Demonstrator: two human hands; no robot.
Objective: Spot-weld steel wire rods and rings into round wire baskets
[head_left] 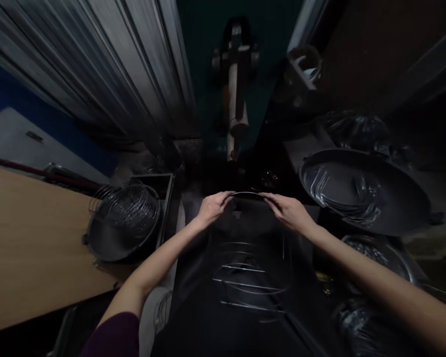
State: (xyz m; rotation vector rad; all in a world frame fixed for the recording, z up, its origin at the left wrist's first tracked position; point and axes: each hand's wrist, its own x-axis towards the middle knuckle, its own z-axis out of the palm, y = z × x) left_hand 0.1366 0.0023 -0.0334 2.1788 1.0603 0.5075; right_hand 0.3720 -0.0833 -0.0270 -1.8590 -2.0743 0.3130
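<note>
My left hand (214, 206) and my right hand (287, 210) are raised in front of me at about the same height. Between them runs a thin curved metal wire (247, 193), pinched by the fingers at each end of its visible arc. Whether it closes into a full ring below the hands, I cannot tell. Lower down, over the dark apron (208, 322) on my lap, several thin wire pieces (250, 283) shine, some straight and some curved.
A dark machine (236, 54) with a pale upright part stands ahead. On the left, a black basin (113, 243) holds a pile of wire rings (128, 203) beside a wooden board (33, 248). To the right, a wide black basin (401, 198) holds bent wires (327, 191).
</note>
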